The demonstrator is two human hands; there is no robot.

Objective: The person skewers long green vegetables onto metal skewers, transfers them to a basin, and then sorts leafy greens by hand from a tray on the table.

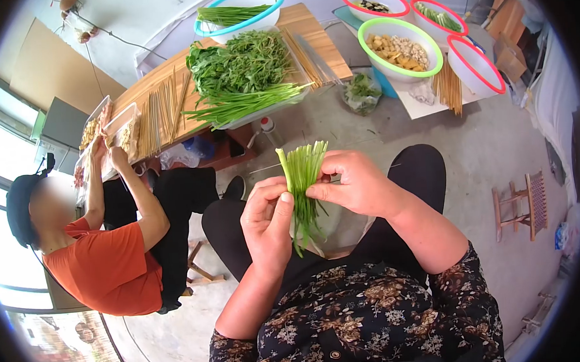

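Observation:
A flat bunch of green chives [304, 180] stands upright in front of me above my lap, pale cut ends up and darker leaves hanging down. My left hand [267, 215] pinches its left side, with the thumb lying along the stems. From the right, my right hand [354, 183] grips the same bunch between thumb and bent fingers. I cannot tell whether a skewer runs through the stems. Beyond my hands, a tray of leafy greens [241, 62] with more chives [250, 106] along its front sits on the wooden table [325, 38].
At left, a person in an orange shirt [104, 269] works over trays [124, 129] beside rows of skewers [162, 112]. Bowls of cut food, including a green-rimmed bowl [401, 70], stand at back right with bundled skewers [448, 89]. A small stool [521, 207] is at right.

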